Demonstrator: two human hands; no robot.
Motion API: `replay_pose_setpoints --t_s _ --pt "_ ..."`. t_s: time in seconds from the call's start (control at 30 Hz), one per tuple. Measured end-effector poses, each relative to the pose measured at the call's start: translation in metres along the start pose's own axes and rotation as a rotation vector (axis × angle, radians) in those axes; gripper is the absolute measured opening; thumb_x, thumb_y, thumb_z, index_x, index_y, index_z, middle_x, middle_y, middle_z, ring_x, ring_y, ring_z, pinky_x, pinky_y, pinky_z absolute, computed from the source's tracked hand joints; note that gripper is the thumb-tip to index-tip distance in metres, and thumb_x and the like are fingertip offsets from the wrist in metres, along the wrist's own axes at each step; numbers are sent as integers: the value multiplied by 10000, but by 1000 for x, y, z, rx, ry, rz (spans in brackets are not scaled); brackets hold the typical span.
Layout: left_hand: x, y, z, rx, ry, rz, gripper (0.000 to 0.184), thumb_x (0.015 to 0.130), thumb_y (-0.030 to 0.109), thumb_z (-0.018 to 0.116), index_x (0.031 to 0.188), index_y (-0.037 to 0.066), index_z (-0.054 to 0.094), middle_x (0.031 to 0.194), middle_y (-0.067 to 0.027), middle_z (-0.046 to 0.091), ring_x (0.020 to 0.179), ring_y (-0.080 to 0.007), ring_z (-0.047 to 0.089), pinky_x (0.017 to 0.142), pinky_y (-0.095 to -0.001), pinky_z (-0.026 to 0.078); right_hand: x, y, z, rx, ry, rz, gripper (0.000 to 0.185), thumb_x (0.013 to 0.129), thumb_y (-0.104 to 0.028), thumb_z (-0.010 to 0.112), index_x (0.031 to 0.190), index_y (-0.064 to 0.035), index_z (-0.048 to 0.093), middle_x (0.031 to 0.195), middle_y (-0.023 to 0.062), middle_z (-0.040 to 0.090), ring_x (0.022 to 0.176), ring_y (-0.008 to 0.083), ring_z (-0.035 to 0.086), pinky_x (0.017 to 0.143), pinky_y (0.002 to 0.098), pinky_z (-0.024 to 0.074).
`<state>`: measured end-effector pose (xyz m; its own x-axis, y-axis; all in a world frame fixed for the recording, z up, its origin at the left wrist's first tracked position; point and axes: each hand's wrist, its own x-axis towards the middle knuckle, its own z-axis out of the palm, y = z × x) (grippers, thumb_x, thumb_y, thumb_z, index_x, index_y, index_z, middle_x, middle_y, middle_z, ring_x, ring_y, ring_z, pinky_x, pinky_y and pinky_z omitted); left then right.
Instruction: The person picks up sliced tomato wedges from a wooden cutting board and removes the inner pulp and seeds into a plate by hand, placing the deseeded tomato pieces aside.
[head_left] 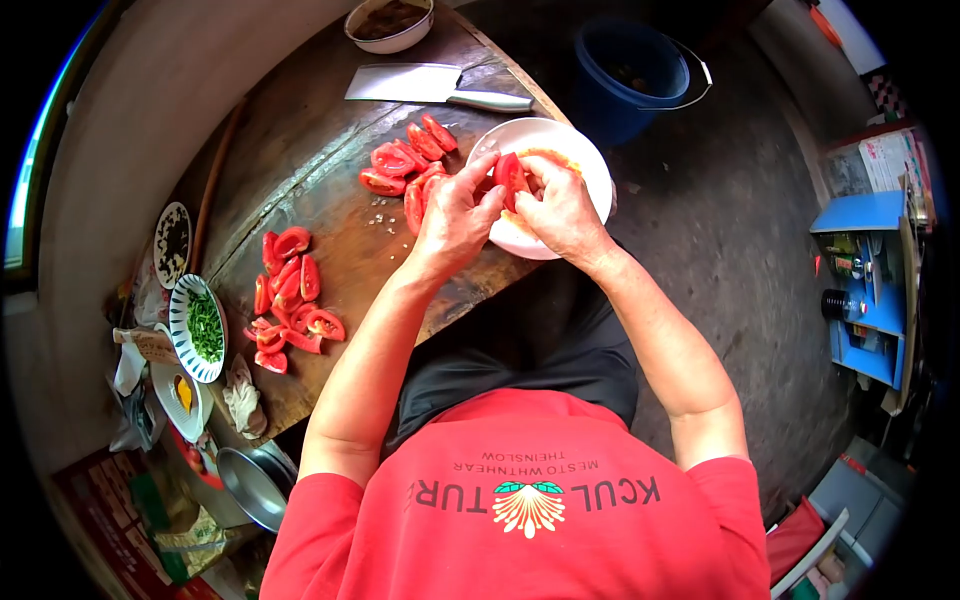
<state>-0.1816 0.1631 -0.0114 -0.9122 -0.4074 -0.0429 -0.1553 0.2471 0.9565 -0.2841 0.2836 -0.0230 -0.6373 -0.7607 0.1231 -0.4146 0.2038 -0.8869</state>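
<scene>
Over a white plate [592, 180] with reddish-orange juice on it, a red tomato wedge [510, 177] is between my two hands. My right hand [562, 205] pinches the wedge from the right. On its other side my left hand [455, 215] has thumb and forefinger bent around red tomato flesh; its fingertips are partly hidden. Just left of the plate lie several cut tomato pieces [395, 160] on the wooden table [375, 265], some partly behind my left hand. Another heap of tomato wedges [290, 290] lies farther left.
A cleaver [405, 82] lies beyond the tomatoes, near a bowl [392, 40]. Chopped greens fill a patterned dish [183, 345] at the left, near a crumpled cloth [243, 398] and a metal pan [250, 490]. A blue bucket [610, 110] stands beyond the plate; blue shelves [865, 212] are at right.
</scene>
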Motion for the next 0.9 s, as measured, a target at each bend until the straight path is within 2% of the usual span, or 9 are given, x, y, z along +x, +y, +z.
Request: replay_pose_setpoints --t_s 0.03,0.13,0.17,0.27,0.4,0.5,0.77,0.9 --pt "2 -2 7 -65 102 54 357 861 87 574 1196 -32 546 888 -119 687 786 -130 641 711 -276 507 0 -5 -3 -11 7 14 214 818 -52 596 1018 23 599 840 108 654 734 173 625 677 296 496" --pt "4 -1 10 -77 19 -42 332 868 100 567 1182 -11 559 881 -117 687 796 -144 646 730 -283 508 0 -5 -9 -53 19 21 150 822 -62 593 943 25 605 800 146 655 708 211 630 670 323 500" --pt "5 -4 13 -96 26 4 328 875 107 558 1188 8 559 874 -115 686 787 -129 642 723 -278 508 0 -5 -11 -59 17 25 140 823 -66 593 929 25 606 794 151 653 708 221 633 669 328 501" --pt "7 -3 13 -52 -53 -34 414 917 93 533 1303 -33 452 1021 -89 635 883 -122 620 740 -251 539 -1 -1 -12 -80 36 7 125 830 -82 591 894 24 608 795 173 649 715 266 640 663 345 504" --pt "7 -6 19 -69 -48 -20 386 917 76 516 1291 -12 474 969 -72 635 844 -114 617 736 -252 536 -2 7 -9 -156 68 -39 129 841 -96 578 885 20 611 820 200 648 743 324 641 663 371 507" --pt "5 -3 22 -52 -32 -40 376 916 66 505 1285 -5 483 940 -65 634 819 -106 613 731 -254 535 -1 7 -12 -202 21 -49 193 852 -138 560 902 40 612 842 240 642 816 372 640 728 415 518" --pt "6 -9 26 -137 -19 -46 391 917 78 509 1295 -16 470 954 -71 637 816 -101 610 721 -248 537 2 9 -14 -211 38 -41 186 871 -141 555 858 25 637 794 215 645 737 363 641 659 409 523" --pt "6 -5 24 -324 -46 -152 405 915 83 523 1299 -28 460 1006 -85 631 841 -105 610 727 -246 538 4 20 -13 -91 72 -22 186 870 -134 553 893 29 639 790 204 651 711 336 648 650 382 523"
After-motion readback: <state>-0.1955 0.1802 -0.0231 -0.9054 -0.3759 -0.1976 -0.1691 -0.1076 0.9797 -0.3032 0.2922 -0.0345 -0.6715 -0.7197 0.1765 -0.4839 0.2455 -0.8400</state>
